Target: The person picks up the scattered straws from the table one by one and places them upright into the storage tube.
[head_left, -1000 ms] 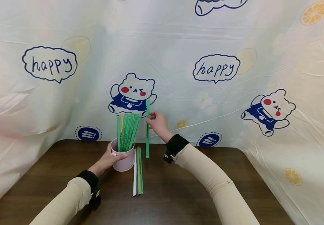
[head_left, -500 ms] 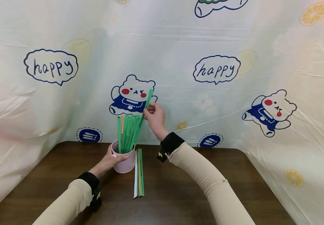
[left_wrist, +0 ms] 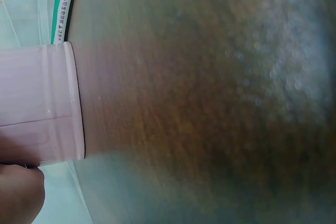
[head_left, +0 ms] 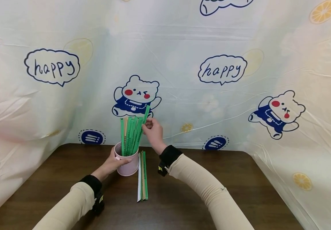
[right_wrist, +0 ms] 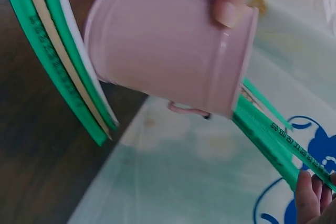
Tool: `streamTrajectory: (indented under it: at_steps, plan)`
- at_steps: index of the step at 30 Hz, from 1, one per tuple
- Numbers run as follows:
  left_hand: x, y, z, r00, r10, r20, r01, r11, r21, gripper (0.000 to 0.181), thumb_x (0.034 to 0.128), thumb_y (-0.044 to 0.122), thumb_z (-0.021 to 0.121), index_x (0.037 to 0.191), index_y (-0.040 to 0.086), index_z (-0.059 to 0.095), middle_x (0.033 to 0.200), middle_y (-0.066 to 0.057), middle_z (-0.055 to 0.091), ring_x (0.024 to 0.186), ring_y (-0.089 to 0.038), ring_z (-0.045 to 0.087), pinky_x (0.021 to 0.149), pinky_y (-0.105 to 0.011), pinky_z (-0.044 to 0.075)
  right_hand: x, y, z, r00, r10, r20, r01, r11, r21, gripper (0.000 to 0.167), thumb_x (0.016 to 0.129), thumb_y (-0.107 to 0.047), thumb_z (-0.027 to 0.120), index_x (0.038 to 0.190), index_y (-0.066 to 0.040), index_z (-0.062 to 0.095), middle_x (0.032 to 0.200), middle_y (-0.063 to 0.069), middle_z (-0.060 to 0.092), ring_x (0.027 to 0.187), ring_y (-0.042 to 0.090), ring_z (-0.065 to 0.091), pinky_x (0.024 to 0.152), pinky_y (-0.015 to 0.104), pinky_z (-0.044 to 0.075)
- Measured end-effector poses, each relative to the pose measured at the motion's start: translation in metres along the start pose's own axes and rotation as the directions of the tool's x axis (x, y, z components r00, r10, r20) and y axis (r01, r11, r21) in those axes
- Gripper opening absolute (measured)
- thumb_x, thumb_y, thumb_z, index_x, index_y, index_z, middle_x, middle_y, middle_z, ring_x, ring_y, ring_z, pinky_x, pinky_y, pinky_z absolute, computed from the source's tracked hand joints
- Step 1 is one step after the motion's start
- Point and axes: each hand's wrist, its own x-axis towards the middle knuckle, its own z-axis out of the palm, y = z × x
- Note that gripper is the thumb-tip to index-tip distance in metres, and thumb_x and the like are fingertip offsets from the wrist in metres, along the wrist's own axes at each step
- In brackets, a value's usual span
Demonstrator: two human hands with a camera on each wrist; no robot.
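Note:
A pink metal pail [head_left: 128, 167] stands upright on the table, holding several green-wrapped straws [head_left: 130, 134] and a tan one. My left hand [head_left: 110, 166] grips the pail's side, thumb across its front below the rim, as the right wrist view also shows. Above the pail's right side, my right hand [head_left: 154, 132] pinches a green-wrapped straw [head_left: 146, 112], which leans beside the others with its lower end among them. Right of the pail, a few wrapped straws [head_left: 143, 179], white, tan and green, lie side by side on the table. The left wrist view shows mostly blurred tabletop beside the pail [left_wrist: 37, 98].
The dark wooden table [head_left: 199, 198] ends at a pale printed cloth [head_left: 176, 41] hanging behind it and at the sides. Small loop handles [right_wrist: 186, 109] stick out from the pail in the right wrist view.
My right hand has carried its straw left to above the pail, tilted it, then lowered it in among the others. My left hand and the straws on the table have stayed put.

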Motion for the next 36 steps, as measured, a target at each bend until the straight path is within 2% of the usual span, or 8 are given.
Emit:
streamTrajectory:
  at_steps: [7, 13, 20, 27, 32, 36]
  plan:
    - [0.002, 0.000, -0.002, 1.000, 0.010, 0.006, -0.010, 1.000, 0.001, 0.106, 0.0946, 0.033, 0.068, 0.159, 0.005, -0.011, 0.163, -0.029, 0.008, 0.149, -0.046, 0.021, 0.125, -0.068, 0.022, -0.007, 0.019, 0.006, 0.999, -0.001, 0.051, 0.003, 1.000, -0.027, 0.035, 0.101, -0.006, 0.059, 0.135, 0.004, 0.055, 0.123, 0.024, 0.064, 0.110, 0.036, 0.066, 0.085, 0.029, 0.059]
    - [0.003, -0.001, -0.003, 1.000, 0.014, 0.004, -0.014, 1.000, 0.004, 0.106, 0.0945, 0.033, 0.068, 0.159, 0.004, -0.012, 0.164, -0.029, 0.008, 0.149, -0.047, 0.020, 0.125, -0.067, 0.021, -0.014, 0.034, 0.013, 0.997, -0.003, 0.072, 0.010, 0.995, -0.101, 0.033, 0.101, -0.008, 0.061, 0.131, 0.005, 0.057, 0.120, 0.024, 0.066, 0.112, 0.036, 0.065, 0.094, 0.036, 0.057]
    - [0.005, -0.004, -0.003, 1.000, 0.011, 0.003, -0.011, 1.000, 0.007, 0.107, 0.0938, 0.033, 0.068, 0.159, 0.003, -0.012, 0.163, -0.030, 0.007, 0.150, -0.047, 0.020, 0.125, -0.067, 0.021, -0.020, 0.045, 0.018, 0.997, -0.010, 0.078, 0.020, 0.992, -0.124, 0.032, 0.100, -0.008, 0.062, 0.129, 0.005, 0.058, 0.116, 0.023, 0.067, 0.109, 0.034, 0.066, 0.091, 0.032, 0.057]
    - [0.002, -0.001, -0.002, 1.000, 0.019, 0.001, -0.019, 1.000, 0.002, 0.107, 0.0934, 0.032, 0.069, 0.159, 0.005, -0.011, 0.163, -0.029, 0.008, 0.149, -0.046, 0.020, 0.125, -0.067, 0.022, -0.023, 0.048, 0.019, 0.997, 0.013, 0.078, -0.004, 0.994, -0.112, 0.032, 0.099, -0.009, 0.062, 0.128, 0.005, 0.059, 0.114, 0.023, 0.068, 0.107, 0.033, 0.066, 0.088, 0.032, 0.056]
    - [0.001, -0.003, -0.001, 1.000, 0.008, 0.004, -0.008, 1.000, -0.004, 0.107, 0.0926, 0.032, 0.070, 0.159, 0.005, -0.009, 0.164, -0.028, 0.009, 0.150, -0.046, 0.021, 0.125, -0.066, 0.023, -0.025, 0.051, 0.016, 0.995, 0.042, 0.092, -0.032, 0.994, -0.109, 0.035, 0.102, -0.017, 0.062, 0.131, 0.001, 0.059, 0.115, 0.021, 0.067, 0.106, 0.032, 0.066, 0.083, 0.030, 0.055]
    - [0.000, -0.004, 0.000, 1.000, 0.007, 0.008, -0.007, 1.000, -0.005, 0.108, 0.0924, 0.034, 0.071, 0.159, 0.007, -0.009, 0.164, -0.028, 0.007, 0.151, -0.045, 0.019, 0.126, -0.067, 0.020, -0.025, 0.057, 0.009, 0.994, 0.055, 0.090, -0.042, 0.989, -0.142, 0.038, 0.107, -0.028, 0.054, 0.134, -0.002, 0.058, 0.121, 0.019, 0.066, 0.109, 0.030, 0.064, 0.087, 0.033, 0.053]
